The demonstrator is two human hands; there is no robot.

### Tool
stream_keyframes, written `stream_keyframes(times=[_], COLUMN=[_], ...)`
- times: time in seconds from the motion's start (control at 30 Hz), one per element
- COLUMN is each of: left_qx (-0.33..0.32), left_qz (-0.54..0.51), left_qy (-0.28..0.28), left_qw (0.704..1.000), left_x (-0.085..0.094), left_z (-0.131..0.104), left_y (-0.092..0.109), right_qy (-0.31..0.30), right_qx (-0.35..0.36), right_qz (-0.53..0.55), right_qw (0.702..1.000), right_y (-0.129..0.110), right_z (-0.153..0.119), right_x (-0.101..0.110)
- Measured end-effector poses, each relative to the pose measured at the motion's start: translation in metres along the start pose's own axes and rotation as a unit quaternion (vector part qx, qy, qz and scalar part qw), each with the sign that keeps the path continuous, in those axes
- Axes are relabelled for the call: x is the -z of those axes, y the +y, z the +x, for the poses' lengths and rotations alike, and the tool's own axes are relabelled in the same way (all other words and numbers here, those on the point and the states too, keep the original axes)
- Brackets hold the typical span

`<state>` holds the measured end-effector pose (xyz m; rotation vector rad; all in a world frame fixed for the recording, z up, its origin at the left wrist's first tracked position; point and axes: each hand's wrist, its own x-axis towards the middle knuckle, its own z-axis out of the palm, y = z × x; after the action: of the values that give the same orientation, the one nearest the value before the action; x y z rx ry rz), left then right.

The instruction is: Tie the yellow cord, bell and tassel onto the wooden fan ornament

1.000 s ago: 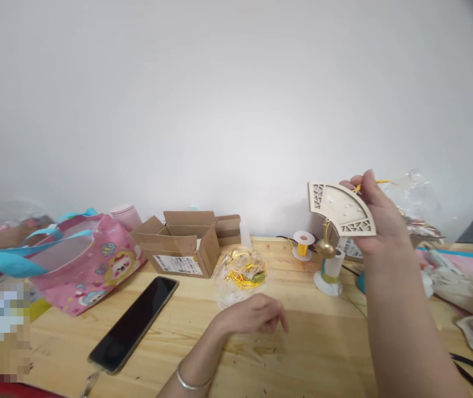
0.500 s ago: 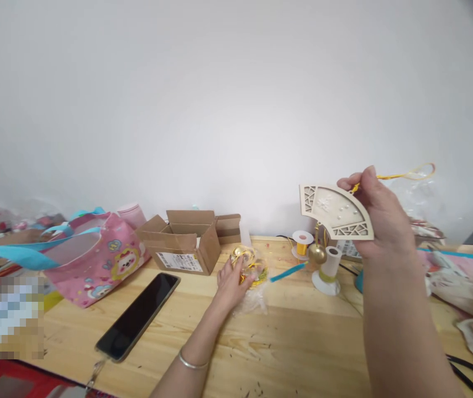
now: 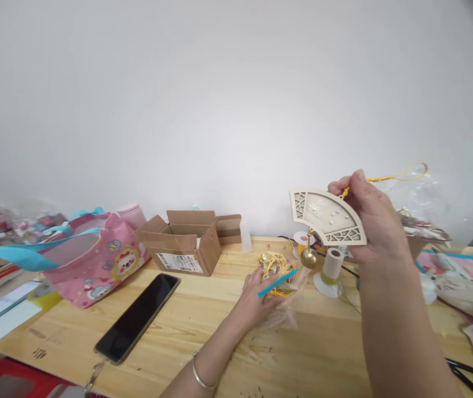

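Note:
My right hand (image 3: 375, 215) is raised on the right, thumb and fingers closed on a pale wooden fan-shaped ornament (image 3: 327, 215) with cut-out lattice ends, a raised pattern and small pearl-like dots. Its yellow cord loop (image 3: 398, 177) sticks out past the fingers to the right. A gold bell (image 3: 308, 256) dangles from the ornament's lower edge. Low over the table, my left hand (image 3: 257, 298) is wrapped round a bundle of gold bells with yellow cords (image 3: 278, 262) and clear plastic wrap. A blue strip (image 3: 278, 283) lies across that bundle by the fingers, partly hiding them.
A white spool (image 3: 332, 265) and a yellow thread spool (image 3: 301, 241) stand behind the bundle. Leftward are an open cardboard box (image 3: 189, 243), a black phone (image 3: 139, 318) and a pink bag (image 3: 108, 260). Cables (image 3: 471, 373) and plastic packaging (image 3: 460, 287) lie on the right.
My left hand has moved right along the table with the bell bundle, and the blue strip now lies over it. My right hand and the fan ornament have shifted slightly left.

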<state>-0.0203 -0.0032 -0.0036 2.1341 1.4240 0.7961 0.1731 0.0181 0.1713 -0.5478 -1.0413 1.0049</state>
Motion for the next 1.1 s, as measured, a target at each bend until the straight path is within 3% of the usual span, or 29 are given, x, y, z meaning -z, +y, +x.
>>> stream_keyframes(times=[0.3, 0.43, 0.57, 0.67, 0.77, 0.87, 0.93, 1.03, 1.1], left_qx=[0.110, 0.103, 0.082, 0.093, 0.116, 0.145, 0.178, 0.229, 0.244], left_qz=[-0.074, -0.096, -0.168, -0.339, -0.571, -0.689, -0.707, -0.697, -0.647], left_qy=[0.126, 0.145, 0.177, 0.192, 0.120, -0.047, -0.123, -0.084, -0.018], left_qw=[0.983, 0.979, 0.966, 0.917, 0.804, 0.709, 0.673, 0.674, 0.722], left_x=[0.018, 0.019, 0.019, 0.022, 0.033, 0.048, 0.057, 0.066, 0.072], left_z=[0.011, 0.010, 0.010, 0.012, 0.010, -0.010, -0.035, -0.082, -0.113], left_y=[-0.026, -0.030, -0.027, -0.021, -0.009, 0.004, 0.007, 0.002, -0.007], right_qy=[0.024, 0.020, -0.032, -0.111, -0.173, -0.178, -0.165, -0.154, -0.168], right_qx=[-0.043, -0.083, -0.127, -0.170, -0.212, -0.236, -0.251, -0.281, -0.310], right_qz=[0.011, 0.023, -0.010, -0.036, -0.031, -0.017, -0.006, -0.010, -0.028], right_qw=[0.999, 0.996, 0.991, 0.978, 0.961, 0.955, 0.954, 0.947, 0.935], right_y=[0.010, 0.016, 0.026, 0.036, 0.047, 0.062, 0.075, 0.103, 0.128], right_z=[0.002, 0.002, -0.005, -0.015, -0.026, -0.035, -0.042, -0.058, -0.074], right_x=[-0.008, -0.013, -0.025, -0.039, -0.056, -0.070, -0.078, -0.090, -0.099])
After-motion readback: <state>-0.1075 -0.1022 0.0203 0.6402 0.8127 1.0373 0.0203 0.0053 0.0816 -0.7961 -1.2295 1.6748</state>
